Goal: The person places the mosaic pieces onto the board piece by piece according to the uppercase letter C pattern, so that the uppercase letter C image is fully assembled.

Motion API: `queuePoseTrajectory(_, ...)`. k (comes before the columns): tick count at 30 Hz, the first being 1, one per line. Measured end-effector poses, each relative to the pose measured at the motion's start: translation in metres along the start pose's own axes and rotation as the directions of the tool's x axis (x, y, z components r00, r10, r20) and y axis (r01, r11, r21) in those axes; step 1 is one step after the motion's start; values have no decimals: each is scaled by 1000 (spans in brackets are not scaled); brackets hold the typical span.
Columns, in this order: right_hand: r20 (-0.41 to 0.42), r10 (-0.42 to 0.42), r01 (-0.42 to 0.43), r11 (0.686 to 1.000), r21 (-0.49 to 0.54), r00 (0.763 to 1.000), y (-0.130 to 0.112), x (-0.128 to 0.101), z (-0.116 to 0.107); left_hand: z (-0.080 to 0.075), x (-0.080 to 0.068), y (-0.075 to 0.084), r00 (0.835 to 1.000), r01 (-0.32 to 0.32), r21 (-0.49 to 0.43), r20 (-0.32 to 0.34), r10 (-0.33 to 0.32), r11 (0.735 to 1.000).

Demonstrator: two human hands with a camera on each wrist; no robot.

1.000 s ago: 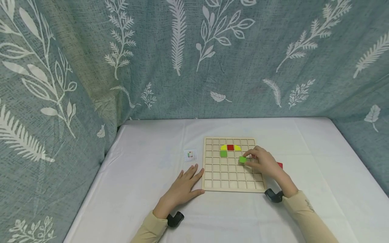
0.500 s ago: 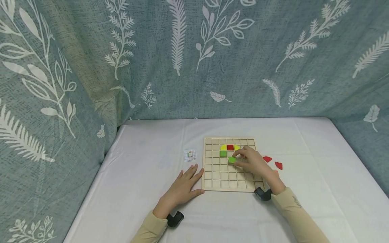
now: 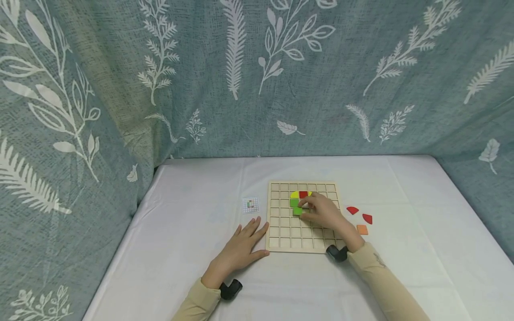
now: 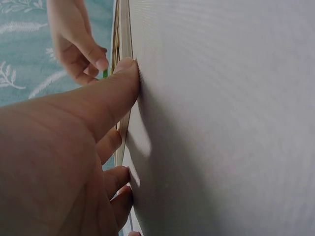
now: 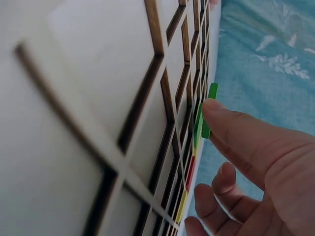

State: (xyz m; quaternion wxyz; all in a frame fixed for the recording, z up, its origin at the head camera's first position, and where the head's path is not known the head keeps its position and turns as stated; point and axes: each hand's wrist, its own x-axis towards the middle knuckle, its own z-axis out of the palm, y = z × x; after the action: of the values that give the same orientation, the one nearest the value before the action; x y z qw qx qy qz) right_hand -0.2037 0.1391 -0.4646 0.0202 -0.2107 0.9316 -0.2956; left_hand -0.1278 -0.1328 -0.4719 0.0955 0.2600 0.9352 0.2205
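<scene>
Grip: right hand pinches a small green square tile at fingertips, low over the wooden grid board, just below the seated green tile. Risk: the thin tile tilts, catches a slat and sits askew, or nudges its neighbour. Left hand lies flat on the white-clothed surface, thumb at the board edge; if it lifts, the board may slide.

**Room around the board**

The right hand is lying across the grid board, blocking its upper middle cells (the coloured tiles are sitting there too). The left hand is pressing against the board's left edge. Loose pieces are crowding the right side. The card is lying left of the board.
</scene>
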Motion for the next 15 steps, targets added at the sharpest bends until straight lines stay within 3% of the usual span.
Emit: queuePoseTrajectory(15, 12, -7, 7, 1000, -30, 1000, -5, 4, 1, 1, 1, 1, 1000, 0, -1, -13, 0, 1000)
